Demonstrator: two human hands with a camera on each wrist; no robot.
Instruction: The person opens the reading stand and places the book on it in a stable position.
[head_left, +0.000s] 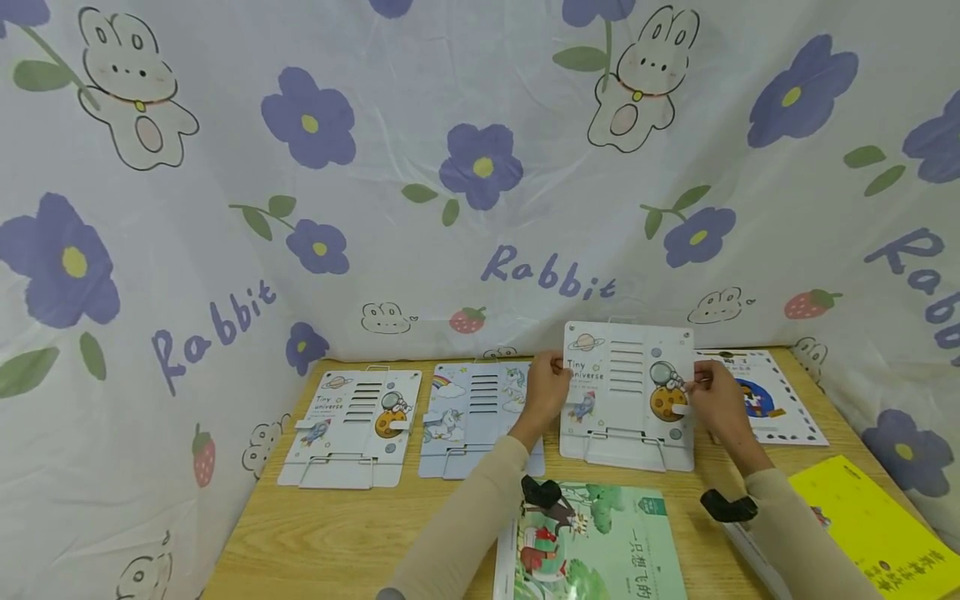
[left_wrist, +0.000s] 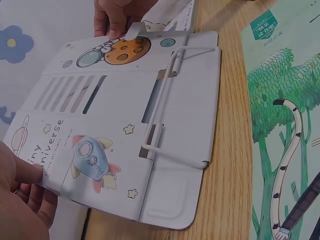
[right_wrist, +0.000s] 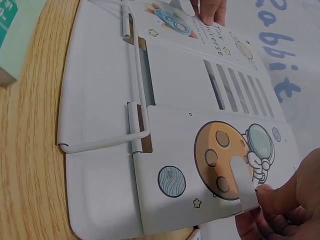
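Note:
A white book stand with "Tiny universe" print, an astronaut and a rocket leans back on the wooden table. My left hand pinches its left side edge, thumb on the printed face. On the opposite edge my right hand pinches the panel beside the small white page clip. The stand's wire ledge sticks out at the front, above the base plate. Left of it stands a unicorn book stand, partly behind my left hand, and a second "Tiny universe" stand.
A green picture book lies on the table in front of the stand. A yellow book is at the right, partly under my forearm. A white-bordered book stands behind my right hand. A rabbit-print curtain hangs behind.

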